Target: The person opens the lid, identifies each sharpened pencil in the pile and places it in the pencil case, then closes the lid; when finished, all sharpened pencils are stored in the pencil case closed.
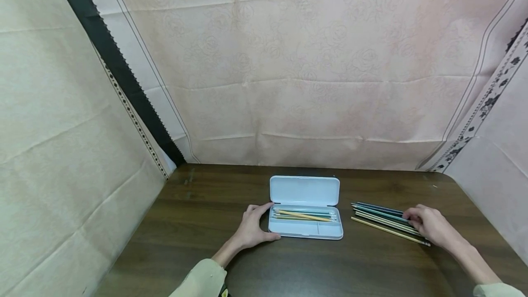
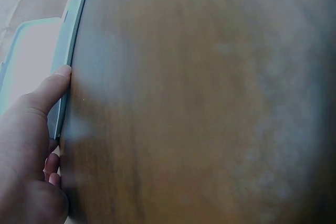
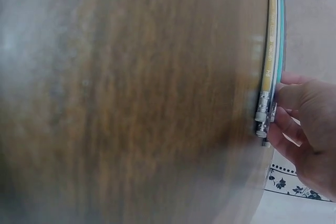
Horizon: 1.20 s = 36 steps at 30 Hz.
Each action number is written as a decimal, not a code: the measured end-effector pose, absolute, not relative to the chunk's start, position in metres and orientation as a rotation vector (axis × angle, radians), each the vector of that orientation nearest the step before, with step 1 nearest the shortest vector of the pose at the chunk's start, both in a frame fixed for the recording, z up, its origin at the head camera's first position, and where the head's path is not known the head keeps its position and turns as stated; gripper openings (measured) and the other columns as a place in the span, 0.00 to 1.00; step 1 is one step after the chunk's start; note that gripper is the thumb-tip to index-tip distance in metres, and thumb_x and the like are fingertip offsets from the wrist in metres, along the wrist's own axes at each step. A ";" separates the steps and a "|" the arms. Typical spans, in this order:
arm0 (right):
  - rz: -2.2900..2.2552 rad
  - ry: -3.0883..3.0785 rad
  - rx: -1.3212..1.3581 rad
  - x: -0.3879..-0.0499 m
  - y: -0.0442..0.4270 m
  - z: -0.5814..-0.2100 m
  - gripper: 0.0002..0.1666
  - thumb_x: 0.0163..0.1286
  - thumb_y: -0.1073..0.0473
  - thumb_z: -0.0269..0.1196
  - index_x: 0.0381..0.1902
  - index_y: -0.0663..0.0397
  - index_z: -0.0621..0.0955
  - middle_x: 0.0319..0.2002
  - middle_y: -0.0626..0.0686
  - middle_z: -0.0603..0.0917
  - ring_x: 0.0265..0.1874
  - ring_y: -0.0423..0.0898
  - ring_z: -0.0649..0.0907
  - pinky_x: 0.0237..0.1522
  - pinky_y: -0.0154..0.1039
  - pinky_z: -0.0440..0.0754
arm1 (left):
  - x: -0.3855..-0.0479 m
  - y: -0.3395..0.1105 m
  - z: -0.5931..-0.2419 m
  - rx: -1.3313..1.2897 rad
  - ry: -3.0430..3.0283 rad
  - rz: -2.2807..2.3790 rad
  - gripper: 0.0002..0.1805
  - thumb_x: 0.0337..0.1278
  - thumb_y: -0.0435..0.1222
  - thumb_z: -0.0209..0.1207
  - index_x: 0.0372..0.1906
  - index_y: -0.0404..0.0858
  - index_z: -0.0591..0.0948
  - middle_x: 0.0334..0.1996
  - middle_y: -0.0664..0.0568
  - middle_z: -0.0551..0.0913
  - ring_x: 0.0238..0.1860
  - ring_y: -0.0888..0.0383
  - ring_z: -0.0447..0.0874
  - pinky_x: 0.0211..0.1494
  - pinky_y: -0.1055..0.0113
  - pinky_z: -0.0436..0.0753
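Note:
A light blue pencil case (image 1: 294, 230) lies with its lid (image 1: 304, 190) raised at the back. Inside it are several pencils (image 1: 303, 215), yellow and teal. My left hand (image 1: 252, 227) holds the case's left end, thumb along the front edge and a finger at the back corner. To the right, several pencils lie side by side on the table, among them a yellow pencil (image 1: 383, 229) nearest the front. My right hand (image 1: 431, 226) pinches a teal pencil (image 3: 281, 40) near its eraser end, the tips partly hidden by the fingers.
The brown wooden table (image 1: 313, 269) carries the case and pencils. Pale patterned cloth (image 1: 313, 81) hangs behind the table's back edge, and more cloth (image 1: 499, 187) borders its right side.

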State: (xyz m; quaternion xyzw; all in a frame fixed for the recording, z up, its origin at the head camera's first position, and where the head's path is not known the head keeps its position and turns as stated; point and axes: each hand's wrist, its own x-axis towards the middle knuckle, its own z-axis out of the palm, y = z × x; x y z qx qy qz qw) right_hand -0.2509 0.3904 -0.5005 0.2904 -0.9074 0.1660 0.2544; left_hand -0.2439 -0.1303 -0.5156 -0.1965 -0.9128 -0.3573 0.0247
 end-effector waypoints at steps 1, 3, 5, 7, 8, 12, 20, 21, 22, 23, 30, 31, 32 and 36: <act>0.449 -2.456 0.788 -0.251 0.391 -0.501 0.22 0.39 0.80 0.74 0.26 0.49 0.83 0.25 0.35 0.72 0.23 0.31 0.70 0.23 0.39 0.72 | -0.244 -0.130 -0.516 -0.611 -2.820 -1.104 0.50 0.44 0.55 0.75 0.73 0.43 0.70 0.62 0.49 0.74 0.58 0.49 0.64 0.55 0.48 0.70; 0.449 -2.442 0.784 -0.251 0.390 -0.500 0.23 0.38 0.80 0.74 0.26 0.49 0.83 0.24 0.36 0.72 0.23 0.31 0.70 0.23 0.39 0.72 | -0.243 -0.131 -0.516 -0.611 -2.819 -1.104 0.50 0.44 0.55 0.76 0.73 0.43 0.70 0.62 0.49 0.74 0.58 0.49 0.64 0.55 0.48 0.70; 0.448 -2.432 0.781 -0.251 0.390 -0.500 0.22 0.38 0.79 0.74 0.26 0.49 0.83 0.24 0.36 0.73 0.23 0.31 0.71 0.23 0.38 0.72 | -0.243 -0.131 -0.516 -0.611 -2.821 -1.107 0.50 0.44 0.56 0.76 0.73 0.43 0.70 0.62 0.49 0.74 0.58 0.49 0.64 0.55 0.48 0.70; 0.454 -2.431 0.778 -0.249 0.388 -0.499 0.22 0.38 0.79 0.75 0.27 0.49 0.83 0.24 0.36 0.73 0.24 0.31 0.71 0.24 0.38 0.72 | -0.242 -0.131 -0.517 -0.613 -2.821 -1.111 0.50 0.44 0.56 0.76 0.73 0.43 0.70 0.61 0.48 0.73 0.58 0.49 0.64 0.54 0.48 0.70; 0.457 -2.430 0.776 -0.249 0.388 -0.499 0.22 0.38 0.79 0.75 0.27 0.49 0.83 0.25 0.36 0.74 0.24 0.31 0.72 0.24 0.37 0.72 | -0.242 -0.131 -0.517 -0.611 -2.825 -1.112 0.50 0.44 0.56 0.75 0.73 0.43 0.70 0.61 0.48 0.73 0.58 0.49 0.64 0.54 0.48 0.70; 0.484 -2.431 0.775 -0.245 0.384 -0.495 0.22 0.39 0.78 0.75 0.28 0.50 0.84 0.25 0.37 0.75 0.24 0.31 0.73 0.25 0.35 0.72 | -0.243 -0.131 -0.517 -0.611 -2.827 -1.110 0.50 0.44 0.56 0.75 0.73 0.44 0.69 0.61 0.48 0.73 0.58 0.49 0.64 0.54 0.48 0.70; 0.554 -2.429 0.817 -0.238 0.371 -0.488 0.22 0.41 0.80 0.74 0.29 0.51 0.84 0.26 0.38 0.77 0.25 0.30 0.73 0.24 0.30 0.70 | -0.244 -0.131 -0.515 -0.605 -2.832 -1.113 0.50 0.44 0.56 0.75 0.73 0.44 0.69 0.62 0.48 0.73 0.59 0.48 0.64 0.55 0.47 0.70; 0.564 -2.428 0.824 -0.237 0.369 -0.487 0.22 0.42 0.80 0.74 0.29 0.51 0.84 0.26 0.38 0.77 0.25 0.30 0.73 0.24 0.30 0.70 | -0.244 -0.131 -0.515 -0.605 -2.830 -1.113 0.50 0.44 0.56 0.75 0.73 0.44 0.69 0.62 0.48 0.73 0.59 0.48 0.64 0.55 0.47 0.70; 0.571 -2.426 0.832 -0.236 0.367 -0.486 0.22 0.42 0.80 0.74 0.30 0.51 0.84 0.27 0.39 0.77 0.25 0.30 0.73 0.24 0.30 0.71 | -0.244 -0.131 -0.515 -0.603 -2.829 -1.115 0.50 0.44 0.56 0.75 0.73 0.44 0.69 0.62 0.48 0.73 0.59 0.48 0.64 0.55 0.46 0.70; 0.577 -2.421 0.842 -0.236 0.365 -0.485 0.22 0.42 0.80 0.74 0.30 0.51 0.84 0.27 0.39 0.78 0.25 0.30 0.73 0.24 0.30 0.71 | -0.244 -0.131 -0.515 -0.602 -2.828 -1.115 0.50 0.44 0.56 0.76 0.73 0.44 0.69 0.62 0.48 0.73 0.59 0.47 0.64 0.55 0.46 0.70; 0.617 -2.375 0.923 -0.233 0.352 -0.479 0.24 0.40 0.82 0.73 0.32 0.52 0.85 0.28 0.43 0.80 0.26 0.31 0.75 0.27 0.25 0.69 | -0.245 -0.130 -0.515 -0.607 -2.829 -1.110 0.50 0.44 0.56 0.75 0.73 0.44 0.69 0.63 0.49 0.74 0.59 0.48 0.64 0.55 0.47 0.70; 0.622 -2.375 0.926 -0.232 0.350 -0.478 0.24 0.40 0.82 0.73 0.32 0.52 0.85 0.28 0.43 0.80 0.27 0.31 0.75 0.27 0.25 0.70 | -0.245 -0.130 -0.515 -0.608 -2.828 -1.112 0.50 0.44 0.56 0.75 0.73 0.44 0.69 0.63 0.49 0.74 0.59 0.48 0.64 0.55 0.47 0.69; 0.629 -2.377 0.931 -0.232 0.347 -0.478 0.23 0.41 0.82 0.73 0.32 0.53 0.85 0.28 0.43 0.80 0.27 0.31 0.75 0.27 0.24 0.69 | -0.245 -0.131 -0.515 -0.610 -2.827 -1.112 0.50 0.44 0.56 0.75 0.73 0.44 0.69 0.63 0.49 0.74 0.59 0.48 0.64 0.55 0.47 0.69; 0.658 -2.394 0.949 -0.232 0.338 -0.477 0.22 0.43 0.82 0.72 0.33 0.54 0.85 0.29 0.43 0.80 0.27 0.31 0.75 0.27 0.25 0.70 | -0.245 -0.131 -0.516 -0.613 -2.822 -1.115 0.50 0.44 0.56 0.75 0.73 0.44 0.69 0.63 0.49 0.74 0.59 0.48 0.64 0.55 0.46 0.69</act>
